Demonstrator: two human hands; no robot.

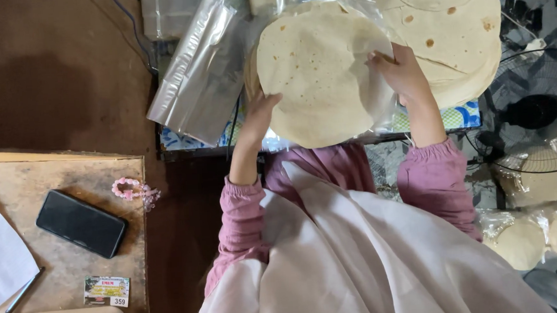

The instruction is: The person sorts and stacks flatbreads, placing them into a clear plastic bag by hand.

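Gripping a round flatbread (pixel 315 73) by opposite edges, the left hand (pixel 260 116) and right hand (pixel 402 71) have fingers closed, seemingly pinching, beside the larger flatbread stack (pixel 458 36).

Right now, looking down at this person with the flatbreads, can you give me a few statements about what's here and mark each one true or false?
1. Both hands touch the same round flatbread. True: the left hand is at its lower left edge and the right hand at its right edge.
2. The black phone lies on the flatbread stack. False: it lies on the wooden table to the left.
3. A pink bead bracelet lies near the phone. True.
4. The person wears green sleeves. False: the sleeves are pink.
5. Bagged flatbreads lie at the lower right. True.
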